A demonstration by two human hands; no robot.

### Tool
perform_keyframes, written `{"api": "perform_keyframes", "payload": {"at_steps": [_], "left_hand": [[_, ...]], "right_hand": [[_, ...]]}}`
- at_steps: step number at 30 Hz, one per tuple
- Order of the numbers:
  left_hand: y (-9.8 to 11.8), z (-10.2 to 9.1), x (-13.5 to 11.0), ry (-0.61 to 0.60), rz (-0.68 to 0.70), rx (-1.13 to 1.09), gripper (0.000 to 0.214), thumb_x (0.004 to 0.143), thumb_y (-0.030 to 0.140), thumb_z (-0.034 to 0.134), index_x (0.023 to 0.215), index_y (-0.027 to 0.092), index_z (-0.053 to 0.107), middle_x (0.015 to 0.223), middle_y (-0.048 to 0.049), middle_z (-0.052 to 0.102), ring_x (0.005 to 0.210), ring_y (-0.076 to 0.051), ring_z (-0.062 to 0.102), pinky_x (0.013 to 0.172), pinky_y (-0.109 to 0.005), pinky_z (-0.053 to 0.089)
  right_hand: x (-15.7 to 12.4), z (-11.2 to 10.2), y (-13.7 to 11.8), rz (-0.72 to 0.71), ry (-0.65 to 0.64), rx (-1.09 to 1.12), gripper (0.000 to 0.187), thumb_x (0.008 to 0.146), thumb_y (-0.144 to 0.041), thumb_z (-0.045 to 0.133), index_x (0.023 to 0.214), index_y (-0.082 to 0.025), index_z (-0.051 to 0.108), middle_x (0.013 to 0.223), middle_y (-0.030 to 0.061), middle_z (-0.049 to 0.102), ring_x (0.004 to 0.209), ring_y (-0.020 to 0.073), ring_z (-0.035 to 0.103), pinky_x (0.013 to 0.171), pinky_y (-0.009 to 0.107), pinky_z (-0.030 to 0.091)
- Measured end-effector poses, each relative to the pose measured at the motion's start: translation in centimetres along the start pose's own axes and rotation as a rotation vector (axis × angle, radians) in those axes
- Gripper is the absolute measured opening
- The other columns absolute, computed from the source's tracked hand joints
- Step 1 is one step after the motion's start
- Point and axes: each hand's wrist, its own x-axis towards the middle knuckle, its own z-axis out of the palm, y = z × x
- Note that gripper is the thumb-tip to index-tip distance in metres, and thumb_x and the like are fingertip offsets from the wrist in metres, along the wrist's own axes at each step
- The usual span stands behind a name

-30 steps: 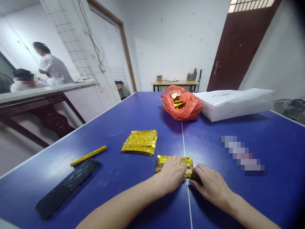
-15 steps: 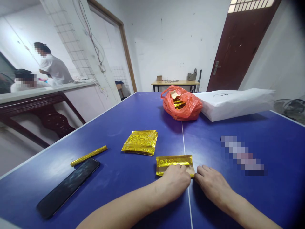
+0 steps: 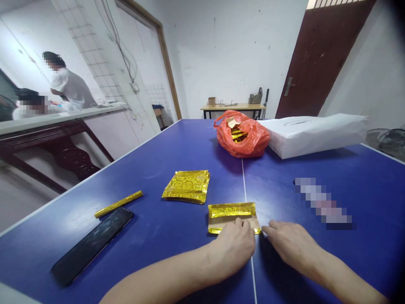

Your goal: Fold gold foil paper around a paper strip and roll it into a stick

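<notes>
A sheet of gold foil paper (image 3: 232, 209) lies in front of me, its far and near edges folded in and a brown strip of its inner side showing between. My left hand (image 3: 237, 245) rests on the near right part of the sheet with curled fingers, which hide part of the near fold. At the sheet's near right corner is my right hand (image 3: 284, 238), thumb and fingers drawn together, the thumb tip at the corner. Beyond the sheet, to the left, sits a stack of flat gold foil papers (image 3: 186, 185). A rolled gold foil tube (image 3: 118, 204) lies farther left.
A black phone (image 3: 93, 245) lies beside the tube on the blue table (image 3: 152, 152). Farther back stand an open red plastic bag (image 3: 253, 141) with gold papers inside and a white bag (image 3: 316, 137). A pixelated object (image 3: 322, 203) lies right. Two people are behind the left counter (image 3: 107, 112).
My right hand has shifted slightly right, and my left hand slightly nearer to me. More of the sheet's brown inner strip shows now. The view has tilted a little.
</notes>
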Motion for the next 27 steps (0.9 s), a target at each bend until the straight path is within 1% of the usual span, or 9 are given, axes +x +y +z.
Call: {"api": "perform_keyframes", "payload": {"at_steps": [2,4,9,12,14,16,22,25,27], "left_hand": [[0.0,-0.1,-0.1,0.009,0.011,0.011,0.017,0.082,0.009,0.042,0.093,0.008,0.055,0.081,-0.0098,0.054,0.072,-0.020,0.049,0.059,-0.029,0.041],[0.0,0.0,-0.1,0.006,0.005,0.004,0.017,0.082,0.009,0.042,0.093,0.008,0.055,0.081,-0.0095,0.054,0.073,-0.020,0.049,0.060,-0.029,0.041],[0.0,0.2,0.1,-0.022,-0.017,-0.044,0.016,0.082,0.008,0.041,0.092,0.009,0.054,0.080,-0.0088,0.053,0.073,-0.020,0.050,0.058,-0.029,0.041],[-0.3,0.5,0.3,-0.027,-0.096,-0.086,0.017,0.083,0.009,0.040,0.094,0.009,0.052,0.082,-0.0084,0.053,0.072,-0.021,0.051,0.054,-0.028,0.041],[-0.6,0.6,0.6,-0.034,-0.143,-0.114,0.016,0.083,0.010,0.039,0.094,0.010,0.051,0.083,-0.0081,0.054,0.073,-0.021,0.052,0.053,-0.027,0.041],[-1.0,0.6,0.8,-0.051,-0.150,-0.140,0.016,0.082,0.010,0.039,0.093,0.011,0.050,0.084,-0.0077,0.054,0.075,-0.021,0.052,0.056,-0.028,0.042],[-1.5,0.3,1.1,-0.100,-0.176,-0.205,0.016,0.079,0.008,0.039,0.093,0.012,0.048,0.087,-0.0079,0.055,0.078,-0.021,0.053,0.061,-0.029,0.043],[-1.5,0.4,1.0,-0.071,-0.152,-0.202,0.018,0.077,0.007,0.041,0.093,0.012,0.047,0.085,-0.0070,0.054,0.077,-0.021,0.053,0.060,-0.029,0.044],[-1.5,0.6,1.0,-0.046,-0.135,-0.198,0.019,0.076,0.007,0.042,0.094,0.013,0.047,0.085,-0.0064,0.054,0.076,-0.020,0.053,0.060,-0.029,0.044]], "right_hand": [[-0.1,0.0,-0.7,-0.035,-0.035,-0.005,0.039,0.068,0.000,0.042,0.094,-0.021,0.061,0.073,0.0043,0.065,0.060,0.0203,0.062,0.049,0.028,0.035],[-0.2,0.3,-1.1,-0.041,-0.056,-0.046,0.043,0.066,0.001,0.042,0.099,-0.020,0.060,0.073,0.0054,0.066,0.061,0.0215,0.063,0.049,0.028,0.036],[-0.5,0.9,-0.7,0.015,0.029,-0.081,0.031,0.069,-0.002,0.040,0.083,-0.017,0.063,0.065,0.0086,0.064,0.058,0.0227,0.062,0.050,0.031,0.037],[-0.1,0.6,-0.5,0.046,0.047,-0.022,0.024,0.074,-0.006,0.041,0.073,-0.018,0.061,0.066,0.0068,0.064,0.058,0.0207,0.062,0.051,0.029,0.037],[0.4,0.4,-0.6,0.086,0.069,0.027,0.021,0.081,-0.012,0.042,0.078,-0.020,0.061,0.071,0.0055,0.064,0.063,0.0201,0.063,0.051,0.028,0.037],[0.8,0.4,-0.7,0.130,0.086,0.091,0.018,0.084,-0.019,0.043,0.085,-0.021,0.060,0.076,0.0043,0.064,0.067,0.0197,0.063,0.051,0.026,0.038],[1.2,1.3,-0.5,0.188,0.052,0.290,0.013,0.084,-0.020,0.045,0.082,-0.022,0.057,0.080,0.0015,0.062,0.066,0.0172,0.061,0.054,0.026,0.038],[1.1,1.3,-0.4,0.203,0.063,0.394,0.009,0.083,-0.020,0.047,0.089,-0.022,0.054,0.084,0.0013,0.062,0.067,0.0163,0.060,0.058,0.027,0.040],[1.0,1.2,-0.3,0.194,0.058,0.432,0.009,0.082,-0.018,0.047,0.086,-0.022,0.054,0.083,0.0011,0.061,0.069,0.0157,0.060,0.059,0.026,0.040]]}}
